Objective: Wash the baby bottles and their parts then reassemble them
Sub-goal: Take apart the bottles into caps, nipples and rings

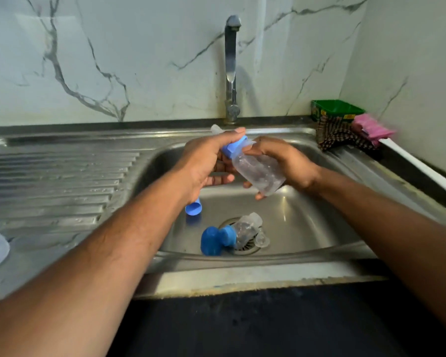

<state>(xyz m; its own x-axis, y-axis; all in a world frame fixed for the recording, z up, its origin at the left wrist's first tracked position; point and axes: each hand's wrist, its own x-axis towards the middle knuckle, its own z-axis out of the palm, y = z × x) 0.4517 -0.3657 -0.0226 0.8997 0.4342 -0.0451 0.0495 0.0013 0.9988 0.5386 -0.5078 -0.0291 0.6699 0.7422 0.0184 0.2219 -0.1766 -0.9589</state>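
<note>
**Blue collar in hand, most parts waiting in the basin**

Steel sink [307,228] fills the head view, the only view, with its tap [231,68] not visibly running. Over the basin the right hand [286,163] curls its fingers around the body of a clear bottle [258,168], tilted with its neck up and to the left. The left hand [204,161] closes its fingers and thumb on the blue collar [233,148] at that neck, the clear teat [216,130] poking past the thumb.

Whether the collar is going on or coming off I cannot tell. Down by the drain lie a second bottle [247,228], a blue cap [211,240], another blue cap [193,208] and a loose teat [262,239], all apart. By my judgement, much of the task remains: no assembled bottle stands on the counter.
</note>
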